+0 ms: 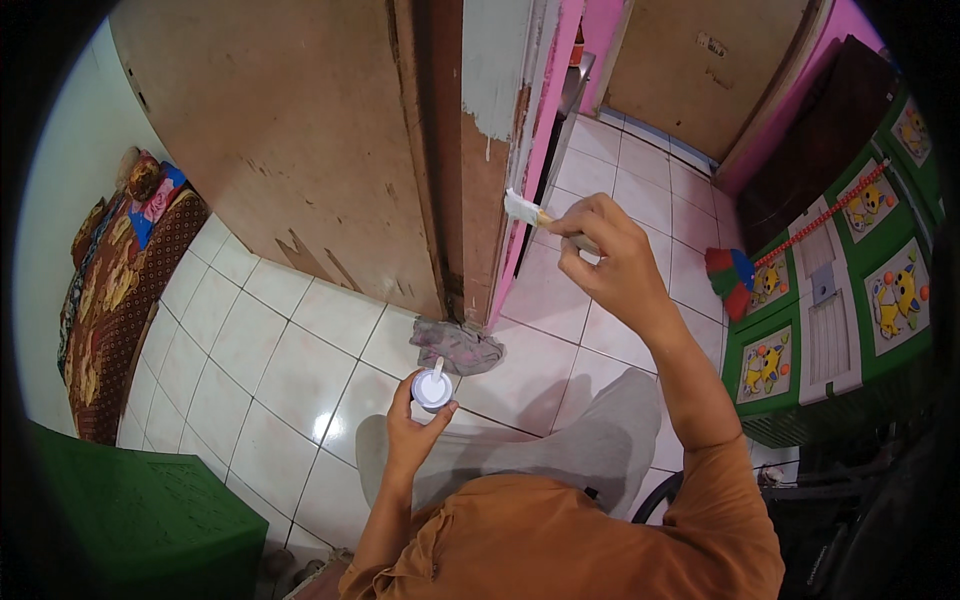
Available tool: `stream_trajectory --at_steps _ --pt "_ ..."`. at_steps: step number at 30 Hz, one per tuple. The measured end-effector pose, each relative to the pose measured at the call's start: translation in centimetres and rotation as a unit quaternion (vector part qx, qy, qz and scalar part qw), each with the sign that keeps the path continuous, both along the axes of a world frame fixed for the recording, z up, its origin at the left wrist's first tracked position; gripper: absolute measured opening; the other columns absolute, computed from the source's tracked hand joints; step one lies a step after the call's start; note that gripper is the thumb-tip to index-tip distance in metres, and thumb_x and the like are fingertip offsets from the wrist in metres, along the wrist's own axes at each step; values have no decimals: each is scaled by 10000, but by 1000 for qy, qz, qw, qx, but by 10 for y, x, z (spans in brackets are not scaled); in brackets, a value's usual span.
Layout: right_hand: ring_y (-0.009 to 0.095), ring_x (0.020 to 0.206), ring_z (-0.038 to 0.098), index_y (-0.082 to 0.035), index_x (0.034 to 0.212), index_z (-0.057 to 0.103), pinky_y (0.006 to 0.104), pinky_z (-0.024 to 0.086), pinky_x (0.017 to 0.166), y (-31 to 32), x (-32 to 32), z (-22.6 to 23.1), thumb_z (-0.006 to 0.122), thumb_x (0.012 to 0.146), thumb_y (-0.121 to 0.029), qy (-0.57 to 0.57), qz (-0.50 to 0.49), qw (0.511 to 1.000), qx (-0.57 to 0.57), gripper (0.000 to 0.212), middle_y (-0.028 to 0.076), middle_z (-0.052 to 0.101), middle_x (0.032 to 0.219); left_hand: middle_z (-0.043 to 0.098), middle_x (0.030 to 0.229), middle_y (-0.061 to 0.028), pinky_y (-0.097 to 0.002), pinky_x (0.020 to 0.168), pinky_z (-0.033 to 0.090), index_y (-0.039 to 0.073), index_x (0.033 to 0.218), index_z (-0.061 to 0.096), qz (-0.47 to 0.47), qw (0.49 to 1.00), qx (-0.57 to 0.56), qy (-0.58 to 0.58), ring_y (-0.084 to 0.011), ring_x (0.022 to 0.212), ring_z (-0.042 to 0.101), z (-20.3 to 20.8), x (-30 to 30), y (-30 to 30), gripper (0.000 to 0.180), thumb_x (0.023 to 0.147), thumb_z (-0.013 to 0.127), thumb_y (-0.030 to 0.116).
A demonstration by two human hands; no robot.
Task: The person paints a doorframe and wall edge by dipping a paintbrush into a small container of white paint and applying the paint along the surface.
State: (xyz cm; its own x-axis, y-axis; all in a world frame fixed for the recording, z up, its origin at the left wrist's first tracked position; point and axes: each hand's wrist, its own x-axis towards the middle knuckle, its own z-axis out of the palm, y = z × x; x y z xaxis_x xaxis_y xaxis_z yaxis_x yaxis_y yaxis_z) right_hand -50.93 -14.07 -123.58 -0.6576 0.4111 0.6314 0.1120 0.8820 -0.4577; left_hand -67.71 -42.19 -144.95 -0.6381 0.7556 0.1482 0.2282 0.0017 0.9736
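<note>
My right hand [605, 248] is closed around the handle of a paintbrush [524, 208]. White paint coats its bristles, which are beside the edge of the door frame [483, 200]; I cannot tell whether they touch it. The upper part of that frame carries pale grey-white paint [492, 75] with a drip at its lower border, and bare brown wood shows below. Lower down, my left hand [412, 425] grips a small paint can [432, 392] holding white paint. A pale stick [438, 368] stands in the can.
A crumpled grey rag [458, 347] lies on the white tiled floor [320, 330] by the frame's foot. Left of it stands a worn brown door [290, 150]. Green drawers [800, 340] and a red-handled broom [735, 280] are at right. A green plastic piece [140, 500] sits lower left.
</note>
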Motion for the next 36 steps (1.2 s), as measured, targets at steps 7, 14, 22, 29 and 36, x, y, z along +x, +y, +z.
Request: stream_trajectory --at_steps 7,14,22,29,36 --pt "255 877 682 -2 1087 728 362 570 801 5 -11 23 723 832 46 25 3 1000 4 260 114 619 1016 701 1230 -125 -356 1059 502 -25 1378 605 0 1000 -1 -8 -218 1172 673 0 -1 -2 662 813 917 121" --pt "238 845 683 6 1071 722 367 565 787 6 -13 56 736 810 54 56 -10 995 86 266 110 626 1016 702 1234 -124 -354 1059 503 -25 1379 599 -2 1000 2 -6 -218 1172 674 -1 -1 -2 667 815 920 127" --pt "240 822 695 12 1047 722 357 569 771 17 -14 98 732 807 55 110 -10 982 151 244 110 640 990 648 1273 -94 -337 1089 467 -36 1419 562 -26 999 -8 -19 -190 1211 622 16 6 4 659 842 870 47" --pt "241 827 695 8 1028 729 347 566 735 6 -7 116 725 816 57 152 -27 972 179 218 115 648 988 646 1283 -100 -341 1094 466 -38 1431 555 -26 1000 -7 -16 -196 1219 621 25 11 2 675 842 872 51" --pt "256 849 664 -4 1061 721 376 552 780 -10 16 83 734 819 31 53 -10 997 55 245 116 616 982 647 1294 -106 -345 1091 472 -42 1433 552 -31 999 -16 -2 -201 1216 626 28 14 -5 681 842 876 54"
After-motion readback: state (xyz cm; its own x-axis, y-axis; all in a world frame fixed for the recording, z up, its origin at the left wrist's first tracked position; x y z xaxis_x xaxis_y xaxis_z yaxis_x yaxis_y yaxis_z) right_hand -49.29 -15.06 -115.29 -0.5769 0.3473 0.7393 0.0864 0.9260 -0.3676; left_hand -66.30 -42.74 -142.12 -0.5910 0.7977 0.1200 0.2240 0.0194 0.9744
